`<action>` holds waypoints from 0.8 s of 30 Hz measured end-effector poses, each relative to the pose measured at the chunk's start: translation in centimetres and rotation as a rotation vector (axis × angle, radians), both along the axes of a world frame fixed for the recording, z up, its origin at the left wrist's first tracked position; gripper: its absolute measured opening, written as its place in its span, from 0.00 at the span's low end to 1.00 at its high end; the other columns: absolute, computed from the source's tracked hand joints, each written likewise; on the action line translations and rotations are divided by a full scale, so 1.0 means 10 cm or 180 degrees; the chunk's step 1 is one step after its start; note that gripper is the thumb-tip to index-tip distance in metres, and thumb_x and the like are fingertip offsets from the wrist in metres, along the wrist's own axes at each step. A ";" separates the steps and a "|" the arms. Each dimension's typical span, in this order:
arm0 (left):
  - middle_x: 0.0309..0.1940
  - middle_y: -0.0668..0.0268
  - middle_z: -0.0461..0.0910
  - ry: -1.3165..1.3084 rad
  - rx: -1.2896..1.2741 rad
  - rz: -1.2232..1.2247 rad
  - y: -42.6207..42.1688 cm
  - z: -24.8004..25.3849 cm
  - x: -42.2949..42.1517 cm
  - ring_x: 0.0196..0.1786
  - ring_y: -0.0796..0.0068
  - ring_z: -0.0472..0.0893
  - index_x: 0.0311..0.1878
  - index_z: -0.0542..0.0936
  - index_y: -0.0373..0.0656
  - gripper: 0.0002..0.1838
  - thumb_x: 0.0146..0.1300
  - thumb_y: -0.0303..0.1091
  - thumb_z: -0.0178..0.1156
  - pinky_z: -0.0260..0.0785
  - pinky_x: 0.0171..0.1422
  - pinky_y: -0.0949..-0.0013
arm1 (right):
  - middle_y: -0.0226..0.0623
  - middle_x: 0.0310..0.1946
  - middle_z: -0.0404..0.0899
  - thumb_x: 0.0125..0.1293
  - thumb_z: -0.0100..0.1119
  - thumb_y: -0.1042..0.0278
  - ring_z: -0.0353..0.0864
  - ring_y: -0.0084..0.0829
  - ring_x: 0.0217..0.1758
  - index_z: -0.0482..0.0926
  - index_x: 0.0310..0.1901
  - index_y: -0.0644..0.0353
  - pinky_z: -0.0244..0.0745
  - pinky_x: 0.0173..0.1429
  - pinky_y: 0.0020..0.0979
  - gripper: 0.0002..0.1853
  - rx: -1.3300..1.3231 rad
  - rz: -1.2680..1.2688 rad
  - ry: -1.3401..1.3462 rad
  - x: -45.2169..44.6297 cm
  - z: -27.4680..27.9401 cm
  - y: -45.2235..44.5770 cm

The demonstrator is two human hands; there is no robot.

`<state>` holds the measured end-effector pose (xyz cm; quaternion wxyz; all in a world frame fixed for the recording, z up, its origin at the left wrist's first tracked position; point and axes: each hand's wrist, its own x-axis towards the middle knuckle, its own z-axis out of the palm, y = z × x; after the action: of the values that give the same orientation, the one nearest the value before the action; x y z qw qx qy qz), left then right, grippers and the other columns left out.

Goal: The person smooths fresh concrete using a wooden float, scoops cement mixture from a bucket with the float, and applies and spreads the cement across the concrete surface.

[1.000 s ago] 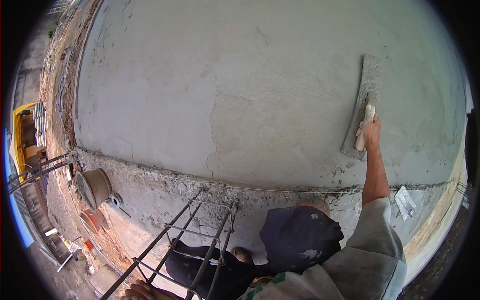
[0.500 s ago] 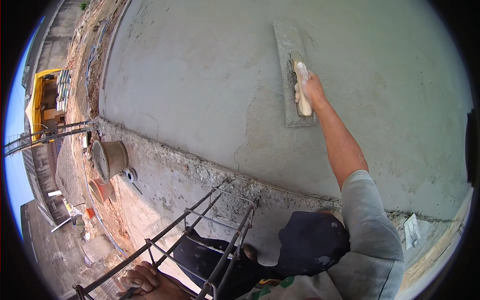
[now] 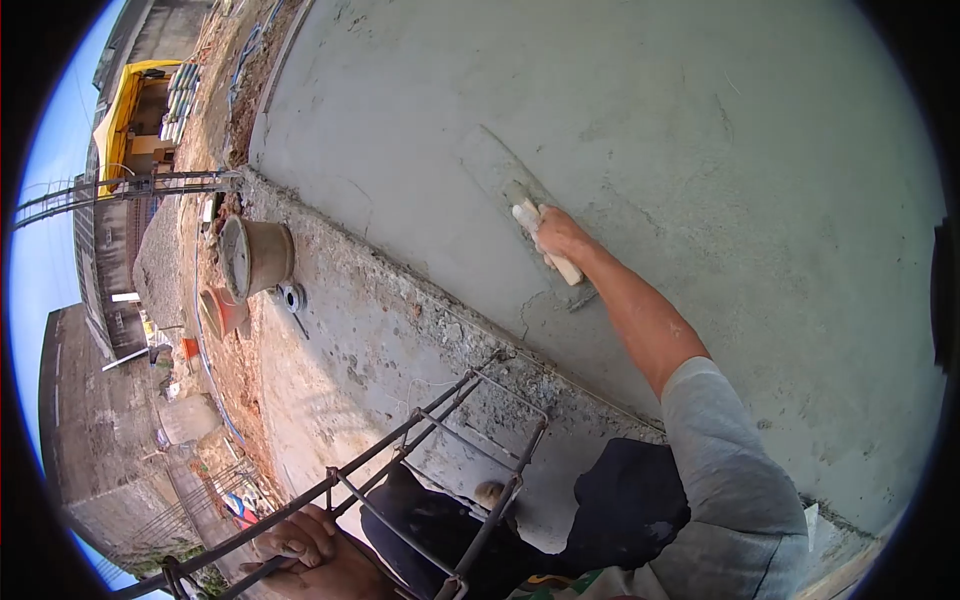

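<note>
Wet grey concrete spreads across the upper part of the head view. My right hand is wrapped round the pale handle of a long, flat concrete float, whose blade lies on the wet surface, angled from upper left to lower right. At the lower left, my left hand has its fingers curled round a bar of a rebar cage. The cage rises at a slant past my dark-clothed legs.
A rough concrete edge borders the wet slab. Left of it stand a large grey bucket and an orange bucket, with a small round reel-like object nearby. More rebar and a yellow canopy appear farther off.
My right hand has moved the float leftward and down across the concrete, and its blade has turned to a diagonal. My left hand keeps hold of the rebar; the camera view has tilted.
</note>
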<state>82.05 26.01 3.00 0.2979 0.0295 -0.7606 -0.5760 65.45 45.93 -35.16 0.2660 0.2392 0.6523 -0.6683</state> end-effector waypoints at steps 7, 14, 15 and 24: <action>0.12 0.72 0.54 0.0095 0.0413 0.0073 -0.01 0.00 0.02 0.13 0.83 0.51 0.23 0.63 0.47 0.26 0.72 0.54 0.31 0.50 0.24 0.77 | 0.59 0.44 0.78 0.65 0.49 0.44 0.78 0.53 0.49 0.75 0.47 0.71 0.72 0.53 0.46 0.30 0.0805 0.1628 0.0758 1.23 0.32 -0.37; 0.08 0.74 0.53 0.0264 0.0534 -0.0276 -0.16 -0.03 0.02 0.10 0.83 0.49 0.21 0.62 0.47 0.26 0.72 0.52 0.31 0.47 0.18 0.78 | 0.58 0.40 0.78 0.66 0.49 0.47 0.77 0.58 0.45 0.73 0.47 0.65 0.71 0.50 0.50 0.25 0.1712 0.0654 0.0430 2.48 0.35 0.44; 0.08 0.74 0.52 0.0268 0.0602 -0.0323 -0.19 -0.03 0.02 0.10 0.85 0.49 0.21 0.62 0.47 0.25 0.72 0.50 0.33 0.49 0.18 0.80 | 0.59 0.40 0.78 0.66 0.51 0.50 0.77 0.59 0.46 0.73 0.46 0.65 0.71 0.50 0.49 0.22 0.1833 0.0392 0.0187 2.66 0.45 0.64; 0.24 0.67 0.66 0.0024 0.0516 -0.0180 -0.37 -0.15 0.07 0.26 0.81 0.67 0.40 0.69 0.40 0.26 0.73 0.54 0.31 0.57 0.25 0.82 | 0.44 0.20 0.74 0.63 0.59 0.51 0.75 0.38 0.18 0.71 0.40 0.67 0.70 0.24 0.37 0.22 0.2217 -0.1947 -0.0003 4.64 1.03 1.82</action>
<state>82.73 22.33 1.48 0.2810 0.0298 -0.7109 -0.6440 111.83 64.09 -24.85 -0.0392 0.4961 0.7372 -0.4570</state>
